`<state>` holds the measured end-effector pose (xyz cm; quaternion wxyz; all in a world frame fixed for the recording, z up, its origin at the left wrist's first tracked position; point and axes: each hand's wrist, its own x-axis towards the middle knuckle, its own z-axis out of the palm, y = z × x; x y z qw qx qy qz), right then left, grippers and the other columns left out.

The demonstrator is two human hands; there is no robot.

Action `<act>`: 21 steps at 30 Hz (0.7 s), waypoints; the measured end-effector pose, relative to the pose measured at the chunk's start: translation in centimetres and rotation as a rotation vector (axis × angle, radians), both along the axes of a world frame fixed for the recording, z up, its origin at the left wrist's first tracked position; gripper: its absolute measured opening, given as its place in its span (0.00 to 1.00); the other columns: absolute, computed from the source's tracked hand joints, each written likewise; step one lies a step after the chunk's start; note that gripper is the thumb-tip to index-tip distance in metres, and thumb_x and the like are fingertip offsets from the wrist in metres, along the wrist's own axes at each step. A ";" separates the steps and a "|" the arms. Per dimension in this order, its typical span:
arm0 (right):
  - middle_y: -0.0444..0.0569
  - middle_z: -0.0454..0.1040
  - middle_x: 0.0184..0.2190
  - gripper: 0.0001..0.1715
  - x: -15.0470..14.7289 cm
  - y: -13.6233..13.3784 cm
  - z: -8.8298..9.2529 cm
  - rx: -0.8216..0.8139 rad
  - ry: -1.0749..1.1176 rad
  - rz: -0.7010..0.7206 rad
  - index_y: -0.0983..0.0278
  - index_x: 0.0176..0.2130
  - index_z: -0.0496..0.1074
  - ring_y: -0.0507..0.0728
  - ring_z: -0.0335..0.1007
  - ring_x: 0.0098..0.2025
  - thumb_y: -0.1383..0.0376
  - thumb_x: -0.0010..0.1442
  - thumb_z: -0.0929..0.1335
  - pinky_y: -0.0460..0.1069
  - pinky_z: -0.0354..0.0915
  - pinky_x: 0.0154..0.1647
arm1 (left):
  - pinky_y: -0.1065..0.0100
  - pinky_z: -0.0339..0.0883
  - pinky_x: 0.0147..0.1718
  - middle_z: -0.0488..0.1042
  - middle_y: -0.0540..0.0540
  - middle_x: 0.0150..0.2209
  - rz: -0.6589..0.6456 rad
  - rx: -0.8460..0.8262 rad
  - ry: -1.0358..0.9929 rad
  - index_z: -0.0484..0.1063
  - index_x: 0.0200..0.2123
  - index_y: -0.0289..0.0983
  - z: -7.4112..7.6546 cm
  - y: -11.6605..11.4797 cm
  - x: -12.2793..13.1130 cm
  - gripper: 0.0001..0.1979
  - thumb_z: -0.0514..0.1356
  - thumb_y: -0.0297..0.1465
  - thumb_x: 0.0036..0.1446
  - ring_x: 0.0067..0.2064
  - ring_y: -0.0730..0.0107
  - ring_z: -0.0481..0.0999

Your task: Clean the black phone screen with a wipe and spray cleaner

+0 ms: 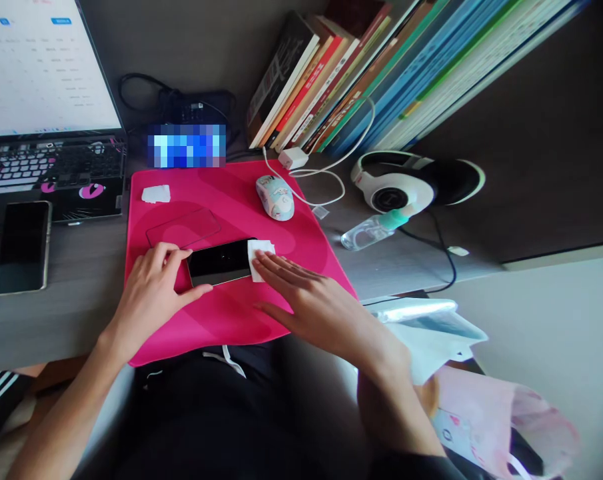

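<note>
A black smartphone (220,262) lies face up on a pink desk mat (221,320). My left hand (154,293) holds its left end, with a finger at the upper left corner and the thumb along the near edge. A folded white tissue (258,257) covers the phone's right end. On the tissue rest the fingertips of my right hand (306,293), whose fingers are stretched out flat, thumb apart. Behind the phone, a thin clear rectangular sheet (184,228) with a dark outline lies on the mat. Farther back is a crumpled white piece (156,194).
A patterned mouse (275,197) sits at the mat's right, near a white charger (292,158) and cable. Right of the mat are a spray bottle (371,231) and headphones (388,190). Books (321,87) stand behind. At left are a laptop (51,173) and a second phone (24,247).
</note>
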<state>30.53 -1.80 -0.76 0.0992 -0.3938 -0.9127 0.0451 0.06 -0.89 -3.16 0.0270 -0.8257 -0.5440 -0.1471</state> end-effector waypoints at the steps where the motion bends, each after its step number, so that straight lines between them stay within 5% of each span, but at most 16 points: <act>1: 0.66 0.64 0.72 0.34 0.0 -0.2 0.3 0.013 -0.011 0.000 0.78 0.71 0.65 0.68 0.63 0.73 0.59 0.76 0.66 0.63 0.66 0.73 | 0.50 0.73 0.54 0.72 0.35 0.54 -0.003 -0.001 -0.003 0.69 0.63 0.35 0.0 0.0 0.0 0.35 0.59 0.56 0.68 0.53 0.46 0.78; 9: 0.60 0.78 0.62 0.24 -0.2 -0.5 1.3 0.099 0.014 -0.018 0.73 0.61 0.77 0.66 0.79 0.62 0.59 0.78 0.65 0.60 0.77 0.64 | 0.48 0.74 0.53 0.72 0.36 0.52 -0.029 -0.001 -0.018 0.69 0.64 0.34 0.3 0.0 0.1 0.33 0.61 0.53 0.68 0.54 0.45 0.78; 21: 0.57 0.75 0.65 0.23 -0.7 0.9 -0.4 0.028 0.141 -0.106 0.69 0.64 0.75 0.63 0.73 0.67 0.62 0.78 0.64 0.59 0.74 0.68 | 0.47 0.74 0.55 0.72 0.38 0.52 -0.042 -0.053 -0.064 0.69 0.64 0.37 0.1 0.3 -0.1 0.33 0.62 0.54 0.67 0.54 0.47 0.78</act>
